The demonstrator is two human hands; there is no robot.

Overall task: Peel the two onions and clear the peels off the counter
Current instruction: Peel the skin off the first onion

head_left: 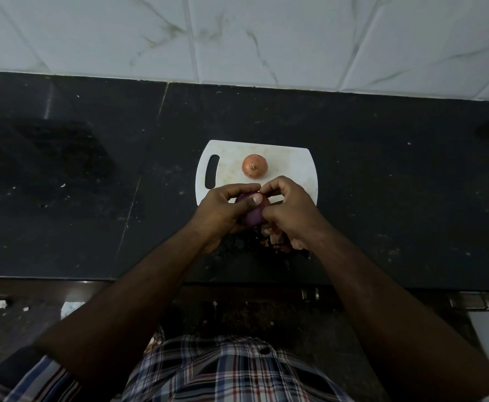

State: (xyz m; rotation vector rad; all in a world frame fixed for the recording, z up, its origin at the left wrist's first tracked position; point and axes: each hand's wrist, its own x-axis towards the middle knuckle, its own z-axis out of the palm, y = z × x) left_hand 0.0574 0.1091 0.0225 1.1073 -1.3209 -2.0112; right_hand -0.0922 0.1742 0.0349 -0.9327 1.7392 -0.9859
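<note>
A purple, mostly peeled onion (254, 216) is held above the near edge of the white cutting board (292, 166). My left hand (223, 208) grips it from the left, thumb across its top. My right hand (288, 210) holds it from the right, fingertips curled at its top. A second onion (254, 166), still in orange-brown skin, sits on the board behind my hands. Loose pinkish peels (278, 242) lie on the dark counter just under my right wrist, partly hidden by it.
The black stone counter (92, 184) runs the full width, with a white marble-tiled wall (237, 39) behind. The counter's front edge lies below my forearms, with metal drawer handles (480, 301) at the lower right.
</note>
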